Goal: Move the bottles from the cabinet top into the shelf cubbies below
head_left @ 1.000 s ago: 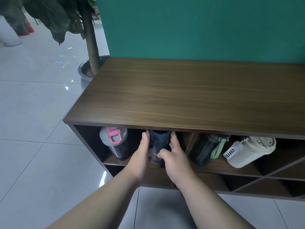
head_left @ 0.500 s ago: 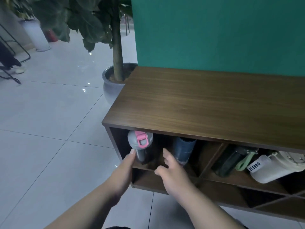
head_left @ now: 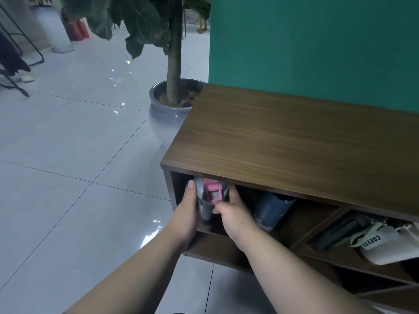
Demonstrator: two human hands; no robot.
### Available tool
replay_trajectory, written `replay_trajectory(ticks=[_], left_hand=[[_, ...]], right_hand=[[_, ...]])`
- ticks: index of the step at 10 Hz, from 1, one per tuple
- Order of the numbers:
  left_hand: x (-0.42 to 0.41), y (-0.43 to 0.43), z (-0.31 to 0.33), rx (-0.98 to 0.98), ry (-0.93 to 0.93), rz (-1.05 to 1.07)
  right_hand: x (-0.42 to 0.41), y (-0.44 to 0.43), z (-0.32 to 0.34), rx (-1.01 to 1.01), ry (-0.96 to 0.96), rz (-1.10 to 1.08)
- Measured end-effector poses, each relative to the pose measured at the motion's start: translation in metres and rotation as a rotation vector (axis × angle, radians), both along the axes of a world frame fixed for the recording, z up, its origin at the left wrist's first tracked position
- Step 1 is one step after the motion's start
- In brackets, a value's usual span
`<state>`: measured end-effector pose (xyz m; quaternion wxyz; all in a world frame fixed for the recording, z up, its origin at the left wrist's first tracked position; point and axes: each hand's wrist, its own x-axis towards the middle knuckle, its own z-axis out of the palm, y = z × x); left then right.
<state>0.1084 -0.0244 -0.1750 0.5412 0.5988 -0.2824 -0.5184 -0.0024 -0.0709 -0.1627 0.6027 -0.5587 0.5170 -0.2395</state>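
Observation:
A grey bottle with a pink lid latch (head_left: pixel 207 196) stands in the leftmost cubby of the brown wooden cabinet (head_left: pixel 294 141). My left hand (head_left: pixel 187 214) grips its left side and my right hand (head_left: pixel 233 214) grips its right side. To its right in the same top row leans a dark blue bottle (head_left: pixel 271 210). Further right lie a black bottle with a pale green strap (head_left: pixel 340 232) and a white cup marked COFFEE (head_left: pixel 385 245). The cabinet top holds no bottles in view.
A potted tree in a grey glazed pot (head_left: pixel 163 114) stands at the cabinet's left end. A teal wall (head_left: pixel 317 41) rises behind the cabinet. Glossy tiled floor (head_left: pixel 68 177) spreads to the left, with a black chair frame (head_left: pixel 20 64) and someone's shoe far left.
Both hands left the dark blue bottle and shifted left to the grey bottle with the pink latch, now gripping it. The view has swung left.

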Motion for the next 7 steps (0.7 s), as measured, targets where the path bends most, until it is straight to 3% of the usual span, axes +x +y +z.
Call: replay_trajectory(ticks=[4,7], left_hand=[[0.003,-0.005,0.003,-0.002,0.009,0.022],[0.007,0.009,0.003,0.008,-0.034,0.021]], right_hand=[[0.0,0.004,-0.021,-0.017,-0.024,0.003],[-0.015,0.007,-0.011,-0.052,0.062,0.052]])
